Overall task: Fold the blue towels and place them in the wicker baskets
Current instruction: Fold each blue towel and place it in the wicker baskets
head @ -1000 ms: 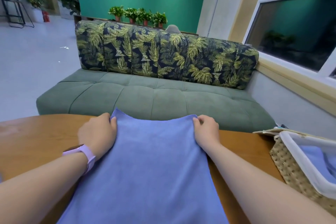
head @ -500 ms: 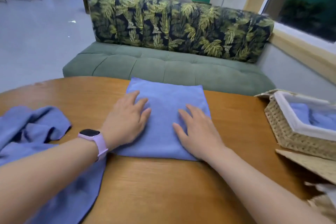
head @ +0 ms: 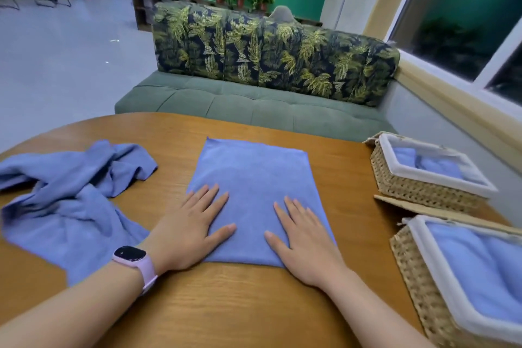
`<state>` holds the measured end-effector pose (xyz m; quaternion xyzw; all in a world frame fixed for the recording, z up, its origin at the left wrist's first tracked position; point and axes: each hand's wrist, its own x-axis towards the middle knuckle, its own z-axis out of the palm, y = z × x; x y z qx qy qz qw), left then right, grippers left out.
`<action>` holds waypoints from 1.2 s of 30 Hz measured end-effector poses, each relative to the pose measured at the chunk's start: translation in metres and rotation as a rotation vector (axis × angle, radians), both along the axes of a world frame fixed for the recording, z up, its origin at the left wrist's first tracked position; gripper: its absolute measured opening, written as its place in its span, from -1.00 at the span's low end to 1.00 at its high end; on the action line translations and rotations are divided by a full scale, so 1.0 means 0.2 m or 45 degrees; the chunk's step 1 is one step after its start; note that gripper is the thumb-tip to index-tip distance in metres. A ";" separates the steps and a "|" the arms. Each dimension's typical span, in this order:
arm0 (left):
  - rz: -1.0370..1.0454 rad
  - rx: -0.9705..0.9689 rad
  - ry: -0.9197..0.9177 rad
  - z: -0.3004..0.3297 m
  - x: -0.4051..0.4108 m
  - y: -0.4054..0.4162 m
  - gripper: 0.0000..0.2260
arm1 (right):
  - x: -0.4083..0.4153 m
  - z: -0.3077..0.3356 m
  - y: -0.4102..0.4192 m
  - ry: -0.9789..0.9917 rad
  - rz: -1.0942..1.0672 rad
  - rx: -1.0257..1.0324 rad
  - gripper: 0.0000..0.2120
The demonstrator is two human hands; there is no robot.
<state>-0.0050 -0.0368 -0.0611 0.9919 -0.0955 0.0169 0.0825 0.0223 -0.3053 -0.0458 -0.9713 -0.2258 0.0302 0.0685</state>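
The folded towel (head: pixel 254 195) lies flat at bench (head: pixel 254 305) centre, pressed under the flat, spread left hand (head: pixel 189 232) and right hand (head: pixel 305 240), not yet basketed; both wicker baskets (head: pixel 418 186) already hold blue cloth, while the crumpled towels (head: pixel 67 195) at left remain unfolded.

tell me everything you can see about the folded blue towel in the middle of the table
The folded towel is a periwinkle-blue, soft, short-piled cloth, microfibre by the look of it. It lies flat on the wooden table as a neat rectangle, its near end towards the person, its edges fairly straight and its surface smooth. The left hand and the right hand press on its near half, palms down and fingers straight. It touches neither the crumpled towels on its left nor the wicker baskets on its right.
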 end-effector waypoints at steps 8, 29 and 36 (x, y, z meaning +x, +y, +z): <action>-0.454 -0.159 -0.316 0.06 -0.31 0.03 -0.44 | -0.24 0.01 -0.09 -0.009 0.054 0.183 -0.19; -0.173 -0.653 -0.388 0.09 -0.38 0.17 -0.81 | -0.34 0.04 -0.43 -0.120 -0.116 0.785 -0.80; 0.243 -1.120 -0.268 0.21 -0.01 0.14 -0.68 | 0.08 0.16 -0.32 -0.002 -0.390 1.254 -0.73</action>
